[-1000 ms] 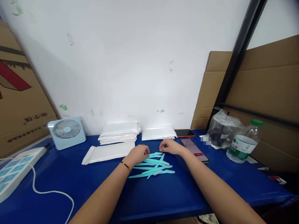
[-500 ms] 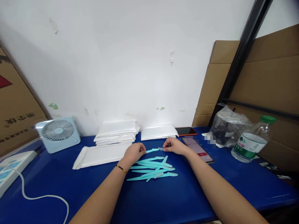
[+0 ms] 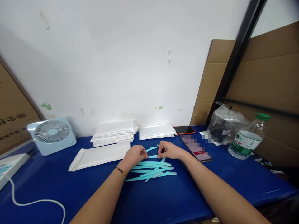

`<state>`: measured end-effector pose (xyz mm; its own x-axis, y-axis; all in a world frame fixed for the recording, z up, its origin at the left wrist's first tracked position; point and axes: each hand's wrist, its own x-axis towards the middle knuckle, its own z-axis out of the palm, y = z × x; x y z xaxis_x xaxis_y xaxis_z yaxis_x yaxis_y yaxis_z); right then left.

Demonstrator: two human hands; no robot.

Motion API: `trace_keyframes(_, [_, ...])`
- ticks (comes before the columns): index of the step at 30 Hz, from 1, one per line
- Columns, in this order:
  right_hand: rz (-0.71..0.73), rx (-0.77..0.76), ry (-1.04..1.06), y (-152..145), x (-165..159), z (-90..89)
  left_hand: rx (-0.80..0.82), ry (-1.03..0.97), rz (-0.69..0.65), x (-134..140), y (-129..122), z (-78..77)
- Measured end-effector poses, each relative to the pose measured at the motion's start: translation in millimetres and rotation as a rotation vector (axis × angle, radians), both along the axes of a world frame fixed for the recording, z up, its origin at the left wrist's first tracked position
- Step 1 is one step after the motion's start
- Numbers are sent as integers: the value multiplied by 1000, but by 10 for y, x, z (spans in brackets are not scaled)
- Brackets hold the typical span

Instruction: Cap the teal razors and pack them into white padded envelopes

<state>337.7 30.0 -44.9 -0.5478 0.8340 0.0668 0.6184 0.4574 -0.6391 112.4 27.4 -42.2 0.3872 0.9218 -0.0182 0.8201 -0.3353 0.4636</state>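
**Both hands pinch one teal stick above the pile**

Nearest on the blue worktop (image 3: 163, 199) lies a loose pile of teal sticks (image 3: 151, 170), crossed over one another, most with their long axis running left to right and their tapered ends toward the left. They look thin, light and fairly stiff plastic, probably smooth enough to slide, so a fingertip pinch near an end should suit better than a full grasp.

Just behind the pile the left hand (image 3: 135, 154) and right hand (image 3: 168, 150) face each other, each grip closed in a pinch on one stick (image 3: 151, 148) held between them. It lies roughly left to right, rising slightly toward the right, just over the pile's far edge.

Further back lie a flat white pouch (image 3: 100, 155), two white stacks (image 3: 114, 131), a phone (image 3: 196, 149) beside the right forearm, a fan (image 3: 51, 134), a bag (image 3: 225, 124) and a bottle (image 3: 249, 137).
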Motion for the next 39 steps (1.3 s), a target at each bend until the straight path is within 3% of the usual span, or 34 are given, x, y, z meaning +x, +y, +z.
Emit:
trace_keyframes(4, [2,10,-18,75,94,-42,2,-24,20,-26,0,11])
trace_keyframes(9, [-179,85,20,109,311,17,67,-29,93,-88,14,51])
trace_keyframes(14, [153,-3,-44,14,330,141,105,-31,55,-59,-25,67])
trace_keyframes(19, [222,-17,-122,-18,297,153,5,23,-88,-49,-133,103])
trace_keyframes(25, [124,-88,-129,-61,371,222,-88,1,-190,-107,-209,177])
trace_keyframes(29, [86,-212,-58,-62,533,275,-40,-60,-191,-66,-248,211])
trace_keyframes(34, [-100,-157,210,-61,735,366,14,-71,-147,16,-299,216])
trace_keyframes(39, [-196,-115,496,-63,433,287,82,-150,-137,82,-328,225])
